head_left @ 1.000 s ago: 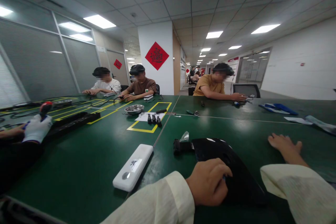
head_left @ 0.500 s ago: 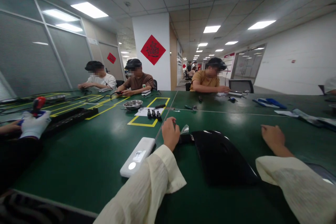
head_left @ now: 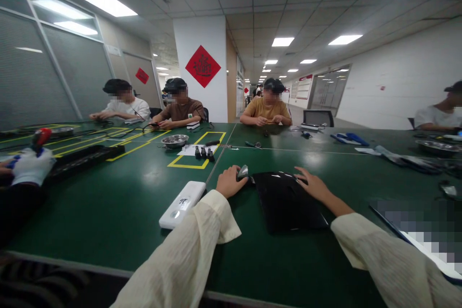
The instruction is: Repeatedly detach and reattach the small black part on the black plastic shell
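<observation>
A glossy black curved panel [head_left: 288,204] lies on the green table [head_left: 119,216] between my hands. My left hand [head_left: 231,181] is at the panel's upper left end, its fingers curled round a dark part there, beside a small clear plastic piece [head_left: 243,171]. My right hand [head_left: 313,184] has its fingers spread, the tips at the panel's upper right edge. Left of my left sleeve rests a white rectangular device [head_left: 183,205] with a label.
Several black cylinders [head_left: 204,153] stand by a paper in a yellow taped frame, near a metal bowl [head_left: 174,141]. Blue items [head_left: 349,139] lie back right. At the far left a co-worker's gloved hand [head_left: 33,166] holds a red-topped tool. Several people sit around the table.
My right hand has moved left from the table's right side to the panel, and its fingers have opened. The view has turned to the right. The person across has brought both hands together.
</observation>
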The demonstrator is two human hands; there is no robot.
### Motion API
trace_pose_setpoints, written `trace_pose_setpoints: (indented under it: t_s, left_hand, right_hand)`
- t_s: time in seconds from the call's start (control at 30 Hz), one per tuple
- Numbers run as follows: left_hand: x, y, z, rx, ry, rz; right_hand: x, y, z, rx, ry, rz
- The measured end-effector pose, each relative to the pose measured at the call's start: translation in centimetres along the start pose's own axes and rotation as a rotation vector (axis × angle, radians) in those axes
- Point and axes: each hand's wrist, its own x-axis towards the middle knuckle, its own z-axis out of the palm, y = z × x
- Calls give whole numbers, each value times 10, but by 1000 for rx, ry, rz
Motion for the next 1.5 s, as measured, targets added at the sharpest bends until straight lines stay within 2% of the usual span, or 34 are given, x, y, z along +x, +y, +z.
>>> trace_pose_setpoints:
  t_s: [0.13,0.2,0.27,0.33,0.43,0.6,0.67,0.77,0.83,0.93,1.07,1.17,1.3,1.5]
  left_hand:
    - [-7,3,-9,177,-20,119]
    - [-8,4,-14,266,-35,152]
    - [-8,4,-17,309,-40,114]
    - [-6,4,-19,296,-34,52]
    - [-1,3,-20,224,79,51]
    - [5,9,-20,17,446,298]
    - [3,18,-17,-73,533,426]
    - [-6,33,-6,-123,535,613]
    - [-14,43,2,-79,495,702]
    - [-21,52,12,-78,471,784]
    - [-23,53,16,-85,459,920]
    - [-25,54,13,-70,497,1008]
    - [-30,58,9,-57,589,932]
    - [-33,61,7,15,508,817]
  right_hand:
    - [-1,4,-2,110,-62,-38]
    - [0,6,-1,151,-40,-58]
    - [2,7,0,187,75,-71]
    - [4,5,0,216,244,-71]
    - [6,-7,-4,204,402,-106]
    - [-3,-60,-10,122,444,-282]
    - [-9,-86,-9,95,423,-356]
    - [-17,-115,-5,23,314,-467]
    - [-21,-123,-2,-21,269,-514]
    - [-22,-120,0,-31,280,-537]
    - [-22,-108,5,72,317,-543]
    - [-22,-105,10,224,353,-465]
    - [-18,-104,11,512,470,-111]
    - [2,-81,15,1031,567,318]
